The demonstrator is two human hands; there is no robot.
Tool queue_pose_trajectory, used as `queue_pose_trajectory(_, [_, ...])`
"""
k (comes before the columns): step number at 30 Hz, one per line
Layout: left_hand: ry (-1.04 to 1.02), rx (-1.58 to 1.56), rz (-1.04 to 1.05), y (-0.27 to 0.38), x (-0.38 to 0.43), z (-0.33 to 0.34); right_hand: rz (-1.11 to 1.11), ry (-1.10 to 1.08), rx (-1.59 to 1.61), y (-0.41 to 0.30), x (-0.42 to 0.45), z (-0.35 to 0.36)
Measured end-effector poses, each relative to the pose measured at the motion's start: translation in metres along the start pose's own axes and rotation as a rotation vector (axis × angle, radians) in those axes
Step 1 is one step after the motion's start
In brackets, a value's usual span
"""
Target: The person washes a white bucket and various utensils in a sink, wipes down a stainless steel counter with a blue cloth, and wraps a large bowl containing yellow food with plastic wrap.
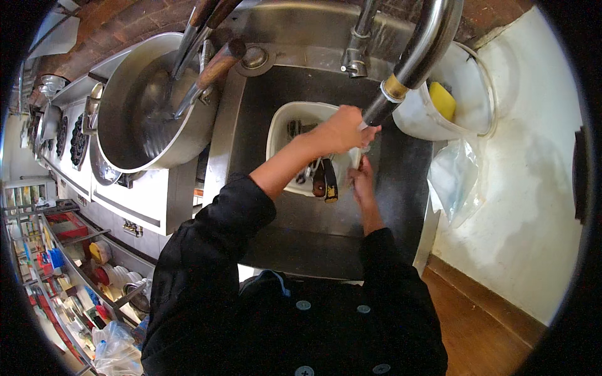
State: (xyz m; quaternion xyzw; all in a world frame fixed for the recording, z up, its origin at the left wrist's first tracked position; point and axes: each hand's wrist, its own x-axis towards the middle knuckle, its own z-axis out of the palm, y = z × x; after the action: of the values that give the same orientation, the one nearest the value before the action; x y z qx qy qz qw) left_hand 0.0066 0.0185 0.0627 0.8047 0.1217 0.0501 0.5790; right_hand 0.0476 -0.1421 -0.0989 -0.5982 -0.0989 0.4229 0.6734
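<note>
In the stainless steel sink [395, 188] a white plastic tub [287, 110] holds several utensils, among them one with a black and yellow handle [330, 181] and one with a brown handle [319, 182]. My left hand [345, 129] is over the tub's right side, just below the end of the faucet spout [409, 70]; its fingers are partly hidden and what they hold is unclear. Beside the tub's right rim, my right hand [362, 178] has its fingers curled near a small clear or shiny thing, too blurred to name.
A large metal pot [155, 103] with wooden-handled utensils [221, 63] stands left of the sink. A sink strainer [254, 58] lies at the back left corner. At right are a white bucket [423, 115] with a yellow sponge [442, 101] and a clear plastic bag [454, 178].
</note>
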Motion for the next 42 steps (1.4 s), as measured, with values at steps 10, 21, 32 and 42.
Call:
queue_pose_trajectory(10, [0.211,0.543,-0.556,-0.144,-0.094,-0.019,-0.131,0.0,-0.136,-0.04,0.024,0.063])
queue_pose_trajectory(21, [0.295,-0.144,-0.784,-0.148,-0.051,0.01,-0.409,0.044,-0.305,-0.038,0.027,0.052])
queue_pose_trajectory(32, [-0.092,0.562,-0.368,-0.105,0.035,0.04,-0.208,0.32,0.101,-0.011,-0.017,-0.002])
queue_pose_trajectory(42, [0.018,-0.013,-0.651,-0.161,-0.044,0.075,-0.231,0.111,-0.445,-0.031,-0.033,0.0])
